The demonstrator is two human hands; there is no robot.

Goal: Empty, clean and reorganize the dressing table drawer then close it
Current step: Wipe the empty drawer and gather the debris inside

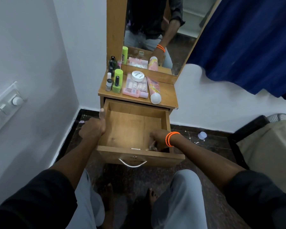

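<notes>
The wooden drawer [130, 123] of the dressing table stands pulled out, its bottom almost bare. My left hand [93, 125] grips the drawer's left wall, thumb lying along the rim. My right hand [156, 138], with orange bands at the wrist, reaches into the front right corner of the drawer; its fingers are blurred and seem to hold something pale and crumpled [152, 144], which I cannot make out. A small white piece [135, 148] lies against the drawer's front wall. The metal handle [132, 163] hangs on the front.
On the table top [168, 95] stand green bottles [117, 80], small dark and white bottles, a white jar [137, 75], a pink nail set, a pink tube and a pink-and-white bottle [153, 90]. A mirror rises behind. A pale cap [202, 135] lies on the dark floor at right.
</notes>
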